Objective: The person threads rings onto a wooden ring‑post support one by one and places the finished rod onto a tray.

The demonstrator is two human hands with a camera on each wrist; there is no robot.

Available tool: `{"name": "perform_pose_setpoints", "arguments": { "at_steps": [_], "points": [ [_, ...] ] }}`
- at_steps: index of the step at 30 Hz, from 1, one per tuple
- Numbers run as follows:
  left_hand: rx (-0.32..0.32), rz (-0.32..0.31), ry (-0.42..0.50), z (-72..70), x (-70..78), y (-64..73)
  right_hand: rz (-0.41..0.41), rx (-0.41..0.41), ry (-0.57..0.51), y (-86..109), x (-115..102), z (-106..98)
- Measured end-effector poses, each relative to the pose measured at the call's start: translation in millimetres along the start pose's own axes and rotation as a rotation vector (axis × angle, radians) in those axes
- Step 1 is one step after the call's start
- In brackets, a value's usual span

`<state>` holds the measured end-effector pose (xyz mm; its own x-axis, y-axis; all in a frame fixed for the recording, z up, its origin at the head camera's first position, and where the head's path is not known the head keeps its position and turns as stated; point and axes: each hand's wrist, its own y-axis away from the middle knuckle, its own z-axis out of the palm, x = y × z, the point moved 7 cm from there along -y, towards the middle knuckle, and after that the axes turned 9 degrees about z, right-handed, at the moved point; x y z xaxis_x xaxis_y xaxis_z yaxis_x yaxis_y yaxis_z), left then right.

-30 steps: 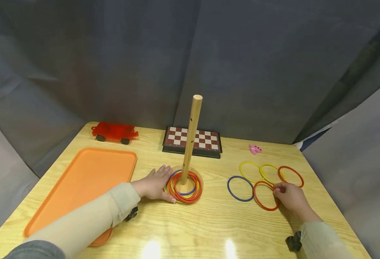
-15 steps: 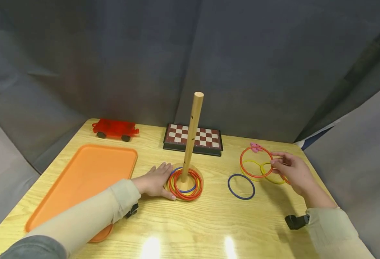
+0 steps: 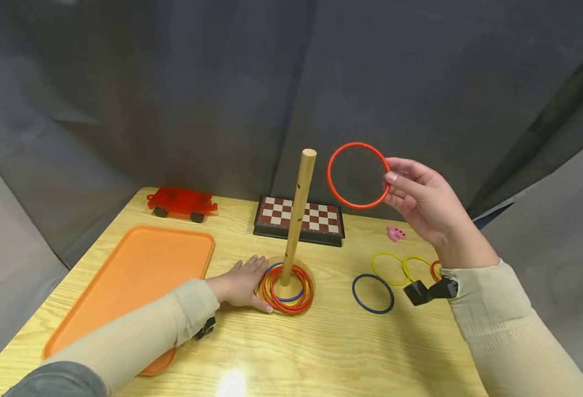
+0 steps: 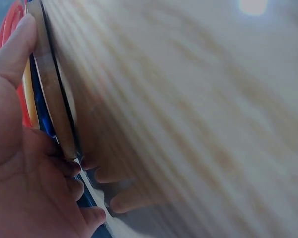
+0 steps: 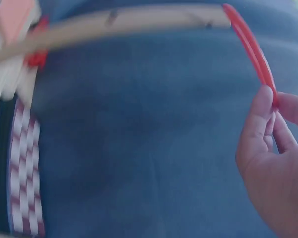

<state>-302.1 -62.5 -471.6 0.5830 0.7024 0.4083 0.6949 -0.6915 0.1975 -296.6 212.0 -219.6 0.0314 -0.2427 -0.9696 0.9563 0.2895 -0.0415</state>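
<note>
My right hand [image 3: 425, 204] pinches a thin red ring [image 3: 360, 206] between thumb and fingers, in the air right of the top of a wooden post [image 3: 299, 215]. In the right wrist view, the red ring [image 5: 252, 47] is seen nearly edge-on, overlapping the post's tip. The post stands on a round wooden base, where red, yellow and blue rings [image 3: 291, 311] lie around its foot. With fingers spread, my left hand [image 3: 241, 284] rests at the base's left side. In the left wrist view, its thumb touches the edge of the base [image 4: 57, 106].
On the right of the table lie a blue ring [image 3: 373, 311], two yellow rings [image 3: 384, 253] and a red ring, partly hidden by my right wrist. Behind are a pink piece [image 3: 395, 234] and a chessboard [image 3: 331, 220]. An orange tray [image 3: 147, 275] and red wagon [image 3: 182, 202] sit left.
My right hand has lifted the red ring off the table and carried it up and left toward the post's top. My left hand has stayed at the base.
</note>
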Motion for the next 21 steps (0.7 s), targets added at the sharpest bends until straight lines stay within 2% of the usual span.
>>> {"name": "perform_pose_setpoints", "arguments": {
  "at_steps": [4,9,15,21],
  "points": [
    [-0.003,0.005,0.002,-1.4,3.9,0.9,-0.013,-0.062,-0.086,-7.7,-6,34],
    [-0.002,-0.005,0.004,-2.5,4.5,3.4,0.021,-0.036,-0.038,-22.0,12,55],
    [-0.001,-0.009,0.018,-0.8,3.4,3.5,0.161,0.037,0.07,-38.6,64,44],
    [-0.014,-0.019,0.011,2.7,-1.2,0.0,0.278,0.047,0.188,-43.2,126,20]
  ]
}}
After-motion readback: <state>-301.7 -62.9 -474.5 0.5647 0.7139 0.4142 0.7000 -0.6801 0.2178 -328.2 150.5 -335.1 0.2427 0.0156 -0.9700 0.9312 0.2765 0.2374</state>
